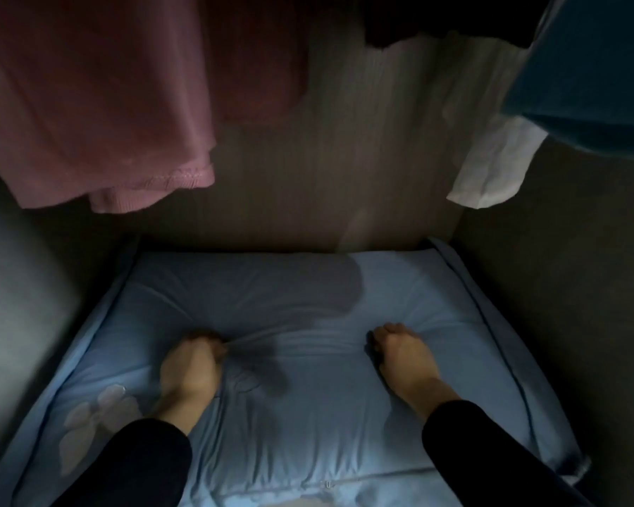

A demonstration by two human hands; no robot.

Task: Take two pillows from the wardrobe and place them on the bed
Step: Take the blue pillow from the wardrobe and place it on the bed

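A light blue pillow [290,294] lies flat on the wardrobe floor and fills it from wall to wall. It has a pale flower print near its left front corner and a zip along its front edge. My left hand [191,371] is closed on a bunched fold of the pillow's cover, left of its middle. My right hand [403,356] is closed on the cover right of the middle, and creases run between the two hands. Both arms wear black sleeves. A second pillow is not visible.
A pink garment [99,104] hangs at the upper left, its hem well above the pillow. A white cloth [491,166] and a dark blue garment [593,67] hang at the upper right. The wooden back wall [326,177] and dark side walls close the space in.
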